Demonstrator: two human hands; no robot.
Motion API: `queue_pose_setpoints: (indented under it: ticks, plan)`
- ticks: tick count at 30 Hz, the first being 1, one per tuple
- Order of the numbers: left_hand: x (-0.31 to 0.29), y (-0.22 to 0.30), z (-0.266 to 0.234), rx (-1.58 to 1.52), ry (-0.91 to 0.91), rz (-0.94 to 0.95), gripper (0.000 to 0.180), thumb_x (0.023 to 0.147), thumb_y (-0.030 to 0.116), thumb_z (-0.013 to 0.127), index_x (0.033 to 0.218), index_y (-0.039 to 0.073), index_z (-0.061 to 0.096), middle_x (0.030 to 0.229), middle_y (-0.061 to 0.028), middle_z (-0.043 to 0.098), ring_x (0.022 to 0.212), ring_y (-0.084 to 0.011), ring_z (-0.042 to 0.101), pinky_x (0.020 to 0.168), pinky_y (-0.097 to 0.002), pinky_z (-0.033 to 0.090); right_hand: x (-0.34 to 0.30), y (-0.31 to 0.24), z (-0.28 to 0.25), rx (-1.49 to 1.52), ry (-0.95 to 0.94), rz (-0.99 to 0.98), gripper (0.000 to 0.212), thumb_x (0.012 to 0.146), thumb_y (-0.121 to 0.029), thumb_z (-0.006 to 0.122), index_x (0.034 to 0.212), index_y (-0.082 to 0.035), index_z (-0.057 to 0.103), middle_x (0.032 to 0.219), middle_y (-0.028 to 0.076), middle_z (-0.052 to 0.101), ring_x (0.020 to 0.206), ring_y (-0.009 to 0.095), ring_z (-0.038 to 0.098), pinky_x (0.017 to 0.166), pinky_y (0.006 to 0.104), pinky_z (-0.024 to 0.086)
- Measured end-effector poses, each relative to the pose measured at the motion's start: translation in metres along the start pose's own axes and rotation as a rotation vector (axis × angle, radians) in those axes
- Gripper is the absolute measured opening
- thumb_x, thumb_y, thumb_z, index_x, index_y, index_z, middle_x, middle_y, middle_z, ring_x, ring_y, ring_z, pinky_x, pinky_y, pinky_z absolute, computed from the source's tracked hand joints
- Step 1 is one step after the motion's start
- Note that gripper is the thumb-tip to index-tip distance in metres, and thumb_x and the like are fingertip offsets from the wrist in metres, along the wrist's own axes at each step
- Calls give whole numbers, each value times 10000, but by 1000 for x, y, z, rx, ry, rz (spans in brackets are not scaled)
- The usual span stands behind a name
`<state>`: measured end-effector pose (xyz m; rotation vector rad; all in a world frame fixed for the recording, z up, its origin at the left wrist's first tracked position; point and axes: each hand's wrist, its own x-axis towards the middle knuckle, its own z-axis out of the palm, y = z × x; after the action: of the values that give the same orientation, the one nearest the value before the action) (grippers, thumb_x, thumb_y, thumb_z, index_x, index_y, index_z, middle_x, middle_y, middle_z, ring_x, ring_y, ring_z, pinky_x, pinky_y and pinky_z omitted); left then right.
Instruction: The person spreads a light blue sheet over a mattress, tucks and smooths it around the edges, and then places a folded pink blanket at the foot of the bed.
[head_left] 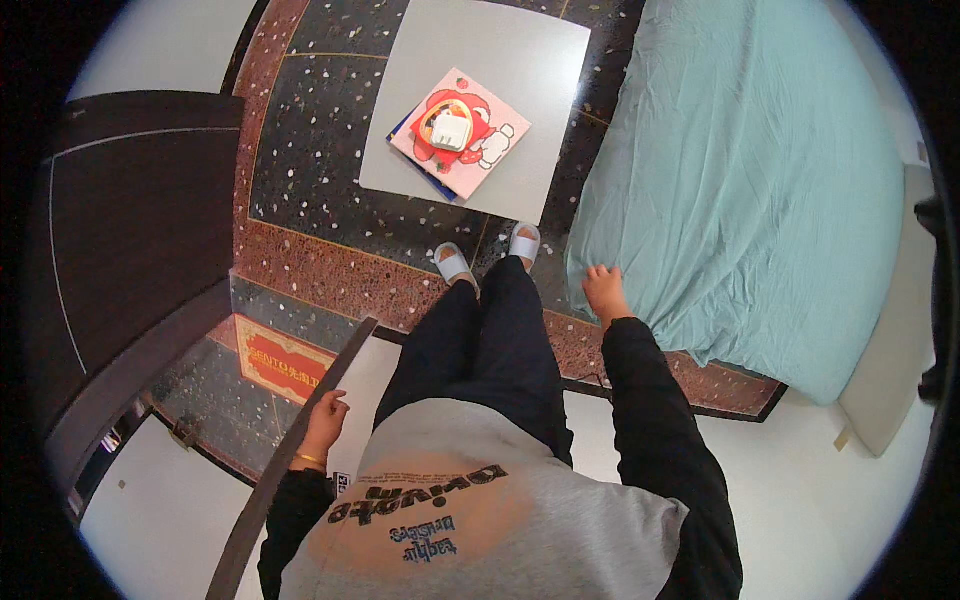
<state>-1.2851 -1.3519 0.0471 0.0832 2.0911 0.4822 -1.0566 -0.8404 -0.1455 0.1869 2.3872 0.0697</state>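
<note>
My right hand (605,292) is in front of the near corner of a bed with a rumpled teal sheet (740,190). Its fingers are loosely bent and slightly apart, with nothing visible in them; whether they touch the cloth I cannot tell. On the left, my left hand (325,425) hangs beside the dark edge of a door or frame (290,450), fingers half bent and apart, holding nothing I can see. Ahead of my feet stands a pale grey table (490,50). On it lies a pink square box or book (465,178) with cartoon figures, and a small white object (450,132) on top.
A dark blue flat item (437,183) shows under the pink one. A dark wooden panel (150,200) stands at the left, near a red and gold doormat (280,355). The floor is dark speckled stone (310,140) with a reddish border (320,265).
</note>
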Motion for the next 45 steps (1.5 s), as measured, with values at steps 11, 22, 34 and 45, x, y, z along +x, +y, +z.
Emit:
queue_pose_setpoints:
  ticks: [11,22,34,45]
  plan:
    - [31,1,9,-54,4,81,211,792,66,465,993,29,514,730,-103,591,709,-180,575,653,-280,443,-51,-8,-68,529,308,46,136,699,-70,503,832,-80,532,819,120,532,801,286,518,662,417,391]
    - [39,8,0,-81,-5,68,228,799,69,459,1013,10,509,760,-96,589,733,-160,570,686,-268,439,-14,-69,59,1357,-110,781,240,764,-181,527,930,-7,522,783,162,561,696,340,565,583,413,433]
    - [4,-15,-27,-84,-22,-104,242,790,71,490,1023,8,507,766,-82,584,751,-159,571,684,-273,442,-41,-78,121,2534,493,1459,284,754,-128,532,1013,-42,455,990,113,479,845,251,483,722,360,412]
    - [47,26,-15,-47,-40,106,229,800,88,481,1013,6,507,760,-68,575,702,-133,544,657,-253,436,-79,-113,3,3121,-278,843,180,792,-189,527,860,-61,419,800,123,516,593,213,507,533,333,430]
